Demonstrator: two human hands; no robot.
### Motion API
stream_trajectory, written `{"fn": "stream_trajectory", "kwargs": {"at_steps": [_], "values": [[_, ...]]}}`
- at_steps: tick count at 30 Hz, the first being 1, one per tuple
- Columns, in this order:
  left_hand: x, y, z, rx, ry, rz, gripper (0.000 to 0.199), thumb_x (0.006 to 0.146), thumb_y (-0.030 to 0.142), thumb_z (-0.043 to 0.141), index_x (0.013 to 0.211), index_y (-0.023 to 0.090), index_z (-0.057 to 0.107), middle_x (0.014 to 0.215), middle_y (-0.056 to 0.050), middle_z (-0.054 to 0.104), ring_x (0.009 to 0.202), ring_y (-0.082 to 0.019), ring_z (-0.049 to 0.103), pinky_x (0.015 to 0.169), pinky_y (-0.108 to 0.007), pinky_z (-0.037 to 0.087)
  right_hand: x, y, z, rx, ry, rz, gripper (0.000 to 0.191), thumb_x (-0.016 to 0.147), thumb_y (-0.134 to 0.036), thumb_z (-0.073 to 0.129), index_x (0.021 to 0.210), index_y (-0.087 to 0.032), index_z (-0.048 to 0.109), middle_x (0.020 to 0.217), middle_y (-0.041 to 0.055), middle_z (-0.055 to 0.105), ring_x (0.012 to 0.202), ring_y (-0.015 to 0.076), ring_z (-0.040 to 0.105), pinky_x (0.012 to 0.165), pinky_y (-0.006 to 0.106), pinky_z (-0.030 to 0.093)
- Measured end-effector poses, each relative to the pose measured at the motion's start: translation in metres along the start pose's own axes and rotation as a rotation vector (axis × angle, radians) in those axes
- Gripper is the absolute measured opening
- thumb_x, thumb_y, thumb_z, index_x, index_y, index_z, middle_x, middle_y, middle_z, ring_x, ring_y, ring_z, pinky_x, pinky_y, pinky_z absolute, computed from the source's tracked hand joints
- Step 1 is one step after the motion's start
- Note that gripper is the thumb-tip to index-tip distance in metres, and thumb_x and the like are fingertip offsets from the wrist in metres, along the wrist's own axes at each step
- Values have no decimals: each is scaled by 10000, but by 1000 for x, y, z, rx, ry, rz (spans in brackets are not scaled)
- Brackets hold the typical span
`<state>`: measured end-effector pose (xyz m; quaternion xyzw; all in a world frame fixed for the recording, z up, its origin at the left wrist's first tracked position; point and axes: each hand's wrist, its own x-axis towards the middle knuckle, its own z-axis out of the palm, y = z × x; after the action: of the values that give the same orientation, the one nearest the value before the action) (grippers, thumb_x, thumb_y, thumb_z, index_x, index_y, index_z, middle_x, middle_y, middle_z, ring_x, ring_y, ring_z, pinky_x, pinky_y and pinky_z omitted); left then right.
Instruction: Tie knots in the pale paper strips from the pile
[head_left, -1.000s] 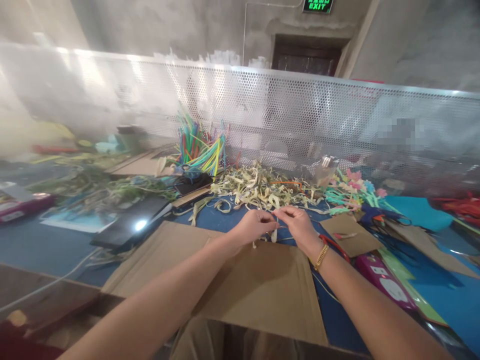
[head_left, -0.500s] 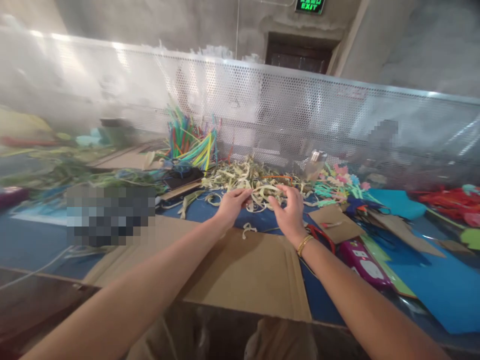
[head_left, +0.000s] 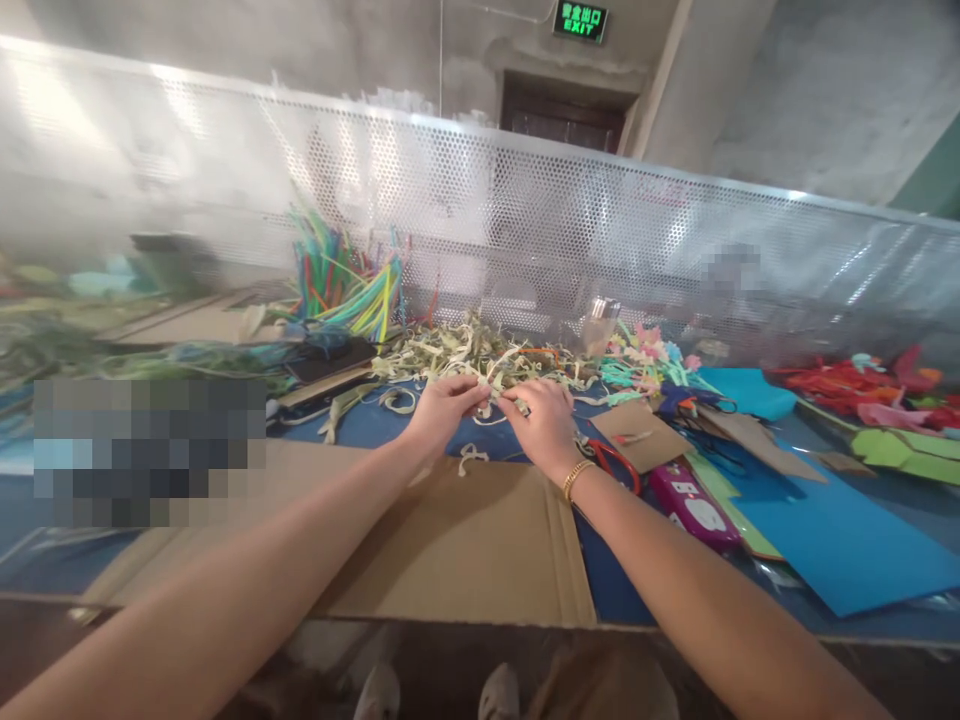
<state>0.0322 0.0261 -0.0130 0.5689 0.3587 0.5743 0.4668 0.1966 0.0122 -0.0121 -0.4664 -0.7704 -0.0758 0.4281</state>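
Observation:
My left hand (head_left: 448, 408) and my right hand (head_left: 541, 418) meet fingertip to fingertip above the far edge of a cardboard sheet (head_left: 465, 550). Both are closed in a pinch on a pale, curled strip (head_left: 491, 390), its material too blurred to name. Just beyond them lies a heap of similar cream and green strips (head_left: 450, 348). One loose strip (head_left: 472, 458) rests at the cardboard's far edge, below my hands. Red-handled scissors (head_left: 616, 462) lie beside my right wrist, partly hidden by it.
Colourful pipe cleaners (head_left: 345, 280) stand at the back left, before a perforated metal screen (head_left: 540, 220). To the right are a small cardboard piece (head_left: 643, 435), a purple case (head_left: 694, 505), blue sheets (head_left: 847, 530) and red craft pieces (head_left: 847, 385). A glass jar (head_left: 601, 325) stands behind the heap.
My right hand has closed in toward my left, its fingers going from spread around the strip to pinching it. The whole view has shifted, moving the scene leftward.

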Motion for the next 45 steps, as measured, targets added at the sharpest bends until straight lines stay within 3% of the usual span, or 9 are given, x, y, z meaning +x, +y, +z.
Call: {"fn": "stream_trajectory", "kwargs": {"at_steps": [10,17,22,25,29,36,45], "values": [[3,-3,4,-4,84,44,315,647,437,729,636,149,602,561,31,510,536,-76,428,520,-211,331,1,-1,-1,109,-50,-10,239,884,-352,525,704,-219,611,804,36,653,864,198,545,822,315,322],[5,-3,0,-30,122,47,281,650,412,715,658,152,609,616,19,543,573,-83,455,570,-219,371,1,3,3,136,-61,-24,274,880,-375,515,670,-219,599,755,43,640,816,198,545,797,319,353],[4,-5,-3,-23,67,-8,285,656,409,722,671,147,611,601,17,547,549,-80,446,534,-218,339,-1,8,5,143,-60,21,259,859,-384,541,675,-221,621,758,50,667,810,207,577,797,332,384],[2,-3,-2,20,11,0,272,687,406,702,688,147,620,595,22,545,540,-79,442,529,-218,331,-3,10,6,220,-50,56,197,843,-385,558,799,-222,659,832,54,697,842,212,615,822,343,419],[-1,0,3,118,-107,84,217,729,347,673,691,139,624,596,24,541,558,-83,455,556,-222,356,-4,10,11,378,-82,122,283,824,-404,576,1023,-214,641,892,63,713,834,210,654,816,352,470],[-5,2,6,14,-131,55,163,739,208,658,856,154,558,664,14,621,628,-108,588,600,-223,408,-4,7,19,796,-98,274,265,806,-367,593,1011,-205,632,991,72,705,844,195,682,784,334,525],[-7,7,4,34,-113,-71,186,725,257,701,822,148,587,624,-4,642,589,-105,592,528,-201,380,-2,6,12,568,-1,169,175,794,-324,600,891,-199,676,863,45,707,777,168,631,746,297,490]]}}
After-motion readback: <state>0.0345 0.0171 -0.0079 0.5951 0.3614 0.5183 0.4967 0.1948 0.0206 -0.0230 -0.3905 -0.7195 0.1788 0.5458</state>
